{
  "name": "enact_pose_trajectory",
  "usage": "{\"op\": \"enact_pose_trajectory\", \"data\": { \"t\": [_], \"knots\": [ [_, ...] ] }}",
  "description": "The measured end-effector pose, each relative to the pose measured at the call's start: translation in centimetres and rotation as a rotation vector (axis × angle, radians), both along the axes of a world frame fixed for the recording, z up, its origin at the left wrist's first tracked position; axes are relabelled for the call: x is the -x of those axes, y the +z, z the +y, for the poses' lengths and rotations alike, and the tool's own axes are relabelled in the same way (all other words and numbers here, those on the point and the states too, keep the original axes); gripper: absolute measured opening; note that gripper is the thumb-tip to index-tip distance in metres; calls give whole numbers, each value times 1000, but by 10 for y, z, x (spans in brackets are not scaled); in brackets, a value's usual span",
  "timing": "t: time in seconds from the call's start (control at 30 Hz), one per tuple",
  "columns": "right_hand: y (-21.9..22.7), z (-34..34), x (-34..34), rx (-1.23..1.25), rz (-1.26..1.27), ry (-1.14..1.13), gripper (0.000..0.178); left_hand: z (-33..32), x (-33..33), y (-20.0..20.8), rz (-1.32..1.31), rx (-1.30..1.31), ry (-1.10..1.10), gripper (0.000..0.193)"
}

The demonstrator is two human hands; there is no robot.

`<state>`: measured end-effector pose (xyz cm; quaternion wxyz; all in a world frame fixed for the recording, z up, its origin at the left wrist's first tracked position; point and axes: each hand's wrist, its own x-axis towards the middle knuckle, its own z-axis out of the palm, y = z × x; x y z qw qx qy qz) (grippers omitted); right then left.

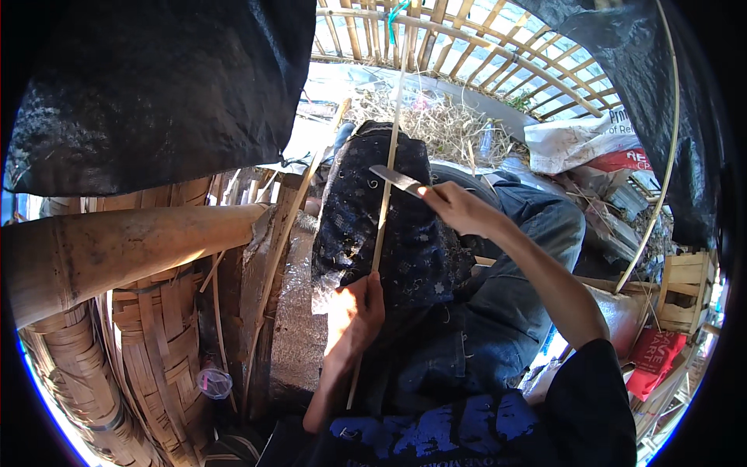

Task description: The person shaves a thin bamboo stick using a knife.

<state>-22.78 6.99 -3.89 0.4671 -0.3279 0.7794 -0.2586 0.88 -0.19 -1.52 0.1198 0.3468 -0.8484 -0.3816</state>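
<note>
A long thin bamboo strip [384, 210] runs away from me over a dark patterned cloth [342, 202] spread across my leg. My left hand [355, 311] is closed round the strip near my lap, thumb lying along it. In my right hand [459, 207] is a knife [397, 180], its flat blade pointing left and crossing the strip about midway along the cloth. The blade seems to touch the strip. Fingers of the right hand wrap the handle, which is mostly hidden.
A thick bamboo pole [140, 253] juts in from the left above woven bamboo panels [156, 335]. Black plastic sheeting [156, 93] hangs at upper left. Shavings [436, 117] pile up beyond the cloth, before a slatted bamboo fence [467, 39]. A red bag [655, 362] lies at right.
</note>
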Motion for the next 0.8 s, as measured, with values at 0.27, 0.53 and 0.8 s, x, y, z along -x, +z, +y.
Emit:
{"op": "enact_pose_trajectory", "data": {
  "t": [0.27, 0.53, 0.8],
  "knots": [
    [-18, 25, -23, 158, 62, 3, 49, 5, -14, -29, -115, -7, -101, 31],
    [-1, 37, -44, 145, -171, 95, 49, 5, -10, -20, -66, 317, -196, 8],
    [-12, 22, 26, 28, -318, -269, 45, 8, -7, -2, -234, 57, -122, 14]
  ]
}}
